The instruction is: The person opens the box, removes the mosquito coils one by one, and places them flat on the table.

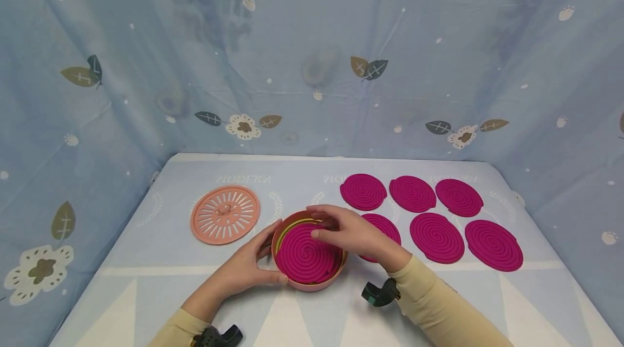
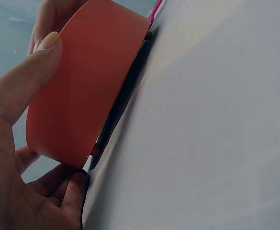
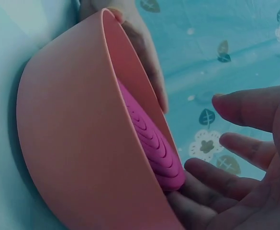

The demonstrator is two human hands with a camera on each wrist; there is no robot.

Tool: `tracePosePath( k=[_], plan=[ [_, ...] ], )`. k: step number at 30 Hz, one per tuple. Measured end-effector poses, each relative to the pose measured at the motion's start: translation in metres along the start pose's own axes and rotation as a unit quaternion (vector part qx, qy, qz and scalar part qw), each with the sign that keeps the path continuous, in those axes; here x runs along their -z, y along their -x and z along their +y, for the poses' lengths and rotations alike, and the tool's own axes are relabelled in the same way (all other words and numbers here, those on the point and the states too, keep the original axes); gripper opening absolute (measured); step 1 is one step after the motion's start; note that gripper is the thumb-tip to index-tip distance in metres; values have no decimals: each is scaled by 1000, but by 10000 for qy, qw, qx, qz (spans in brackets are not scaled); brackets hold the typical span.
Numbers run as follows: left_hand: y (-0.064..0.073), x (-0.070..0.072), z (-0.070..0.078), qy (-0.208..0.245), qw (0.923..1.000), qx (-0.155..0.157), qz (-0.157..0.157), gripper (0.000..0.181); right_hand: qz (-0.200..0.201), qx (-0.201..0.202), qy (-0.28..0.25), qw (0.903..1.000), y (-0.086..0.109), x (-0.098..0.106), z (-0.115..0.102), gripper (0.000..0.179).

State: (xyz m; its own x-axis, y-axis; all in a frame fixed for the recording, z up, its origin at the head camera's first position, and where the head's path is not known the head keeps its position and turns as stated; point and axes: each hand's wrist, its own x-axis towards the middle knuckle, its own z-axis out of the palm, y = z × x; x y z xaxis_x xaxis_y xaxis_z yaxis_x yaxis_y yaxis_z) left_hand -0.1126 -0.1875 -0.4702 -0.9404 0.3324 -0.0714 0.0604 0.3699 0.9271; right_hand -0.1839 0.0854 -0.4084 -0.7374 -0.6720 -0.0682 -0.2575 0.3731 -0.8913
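A round coral-coloured mosquito coil box [image 1: 312, 286] stands on the table with a magenta mosquito coil [image 1: 308, 252] inside. A yellow-green curved edge [image 1: 287, 233] shows between coil and wall. My left hand [image 1: 244, 268] grips the box from its left side, thumb near the front and fingers round the back. In the left wrist view the thumb presses the orange outer wall. My right hand [image 1: 348, 230] is over the back right rim, fingers loosely bent with the thumb apart. In the right wrist view the coil tilts, its edge beside my fingertips [image 3: 202, 167]; contact is hard to tell.
A coral slotted lid [image 1: 214, 233] with a small knob lies flat at the left. Several magenta coils [image 1: 437, 237] lie in two rows to the right, one partly behind my right forearm. A patterned blue curtain [image 1: 312, 92] hangs behind and beside the table.
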Motion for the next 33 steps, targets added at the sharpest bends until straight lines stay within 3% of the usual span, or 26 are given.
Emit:
tracePosePath(
  k=[8,18,33],
  plan=[
    [0,-1,0,-79,10000,26,19,119,57,-163,-949,9953,7,2,10,57],
    [-1,0,-2,-131,9999,26,33,120,-167,-444,-1627,9855,24,7,12,61],
    [0,0,0,-82,9999,99,25,121,-8,-563,-1876,9806,34,-3,16,71]
  ],
)
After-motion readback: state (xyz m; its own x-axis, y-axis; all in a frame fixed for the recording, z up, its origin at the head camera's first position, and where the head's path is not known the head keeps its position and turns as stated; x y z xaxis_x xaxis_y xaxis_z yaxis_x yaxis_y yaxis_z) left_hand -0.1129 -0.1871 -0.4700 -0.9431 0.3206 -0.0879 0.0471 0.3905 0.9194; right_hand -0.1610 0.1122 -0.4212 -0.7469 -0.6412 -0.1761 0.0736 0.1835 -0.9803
